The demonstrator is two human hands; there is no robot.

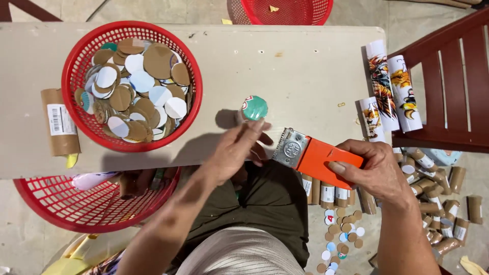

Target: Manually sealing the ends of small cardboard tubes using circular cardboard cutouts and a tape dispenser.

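Observation:
My left hand (235, 151) holds a small upright tube capped with a green and white paper disc (254, 108), fingers pinching it at the table's front edge. My right hand (374, 170) grips an orange staple gun (318, 156) with a silver metal head (291, 148), its head pointed left toward the tube, a short gap away from it. A red basket (71, 76) on the table to the left is full of round cardboard and paper discs (135, 91).
A cardboard tube with a label (59, 122) lies left of the basket. Printed paper rolls (392, 91) lie at the table's right end beside a red wooden chair (448, 76). Another red basket (76, 203) sits below; several small tubes (438, 203) and discs litter the floor.

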